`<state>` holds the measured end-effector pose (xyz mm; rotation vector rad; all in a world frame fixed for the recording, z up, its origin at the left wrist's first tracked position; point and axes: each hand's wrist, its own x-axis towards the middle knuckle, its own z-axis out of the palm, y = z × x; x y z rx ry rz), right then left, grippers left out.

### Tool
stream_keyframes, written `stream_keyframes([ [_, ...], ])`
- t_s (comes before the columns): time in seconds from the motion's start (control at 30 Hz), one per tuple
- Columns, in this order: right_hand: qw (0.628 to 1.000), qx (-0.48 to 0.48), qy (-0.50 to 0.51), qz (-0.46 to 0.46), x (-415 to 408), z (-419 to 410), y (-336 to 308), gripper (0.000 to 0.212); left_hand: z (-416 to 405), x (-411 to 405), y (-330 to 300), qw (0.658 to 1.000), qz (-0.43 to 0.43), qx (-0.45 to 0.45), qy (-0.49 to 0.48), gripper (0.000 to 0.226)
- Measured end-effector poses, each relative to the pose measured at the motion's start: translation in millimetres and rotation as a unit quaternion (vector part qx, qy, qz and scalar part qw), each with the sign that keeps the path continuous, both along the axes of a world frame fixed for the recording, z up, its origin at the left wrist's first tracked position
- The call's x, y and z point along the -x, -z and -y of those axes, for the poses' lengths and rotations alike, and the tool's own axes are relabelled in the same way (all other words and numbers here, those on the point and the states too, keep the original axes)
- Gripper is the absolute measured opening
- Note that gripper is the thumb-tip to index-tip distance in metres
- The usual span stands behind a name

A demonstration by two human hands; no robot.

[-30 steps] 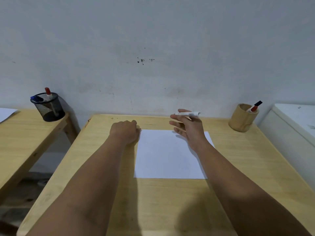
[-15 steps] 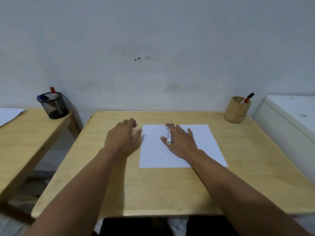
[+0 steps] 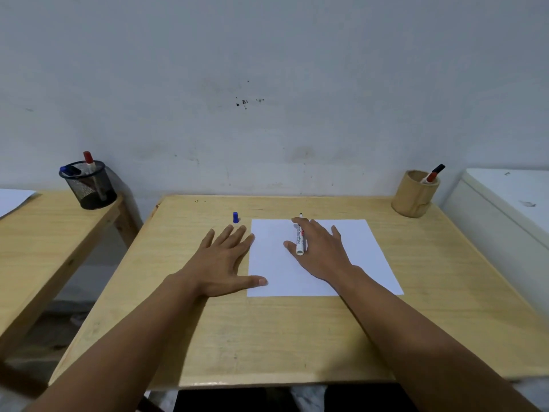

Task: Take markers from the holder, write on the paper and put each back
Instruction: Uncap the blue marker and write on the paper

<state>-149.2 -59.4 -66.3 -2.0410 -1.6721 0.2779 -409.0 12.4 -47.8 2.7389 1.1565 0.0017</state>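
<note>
A white sheet of paper (image 3: 350, 257) lies on the wooden table (image 3: 267, 337). My right hand (image 3: 320, 254) rests on the paper and holds an uncapped white marker (image 3: 300, 239) between thumb and forefinger, tip pointing away from me. My left hand (image 3: 222, 260) lies flat with fingers spread at the paper's left edge, thumb on the sheet. A small blue cap (image 3: 236, 217) stands on the table just beyond its fingertips. The wooden holder (image 3: 414, 197) at the back right corner holds a red-capped marker (image 3: 432, 175).
A second wooden table (image 3: 35, 233) stands at the left with a black mesh cup (image 3: 89, 185) holding a red and a blue marker. A white cabinet (image 3: 505, 209) is at the right. A grey wall rises behind.
The left hand has opened from a fist and left the blue cap standing on the table. The right hand has come down onto the paper with the marker.
</note>
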Motion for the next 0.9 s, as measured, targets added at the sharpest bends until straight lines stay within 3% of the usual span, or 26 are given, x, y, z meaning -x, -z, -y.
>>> stream_keyframes([
  [0.1,1.0,-0.009,0.002,-0.008,-5,11,0,0.061,12,-4,-2,0.999,0.001,-0.026,-0.019,0.122],
  [0.17,1.0,0.025,-0.015,0.006,18,-18,24,0.059,-6,20,29,0.998,0.009,0.025,-0.055,0.127],
  [0.23,1.0,0.01,-0.003,0.0,12,-8,23,0.058,1,14,32,0.998,0.015,0.015,-0.059,0.13],
  [0.5,1.0,-0.004,0.01,-0.008,3,1,12,0.058,4,10,19,0.999,0.02,0.016,-0.035,0.133],
  [0.6,0.992,-0.116,0.034,-0.038,13,-2,-4,0.048,3,10,19,0.999,0.025,0.013,-0.036,0.133],
  [0.67,0.969,-0.209,0.045,-0.125,27,-7,-21,0.026,2,9,20,0.999,0.025,0.01,-0.037,0.133],
  [0.77,0.9,-0.221,0.068,-0.369,48,-30,-41,0.016,2,9,20,0.999,0.021,0.008,-0.038,0.134],
  [0.9,0.887,-0.143,0.077,-0.433,61,-61,-38,0.014,4,8,19,0.999,0.028,0.008,-0.041,0.134],
])
